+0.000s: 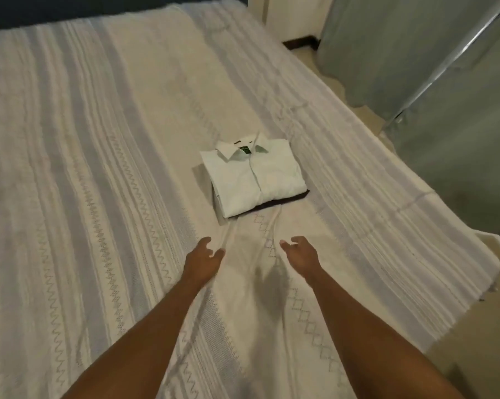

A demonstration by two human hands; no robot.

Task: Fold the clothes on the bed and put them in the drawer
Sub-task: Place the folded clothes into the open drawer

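Head view: folded white shirt (253, 175) is laid on bed (99, 139); left hand (204, 259) & right hand (299, 253) are held near it, loosely curled, w/ nothing gripped.

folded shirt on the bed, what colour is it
White, with a dark label inside the collar; the folded shirt shows only in the head view.

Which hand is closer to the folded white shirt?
Left, narrowly: the left hand is just short of the shirt, by its near-left corner; the right hand hangs further back. Neither touches.
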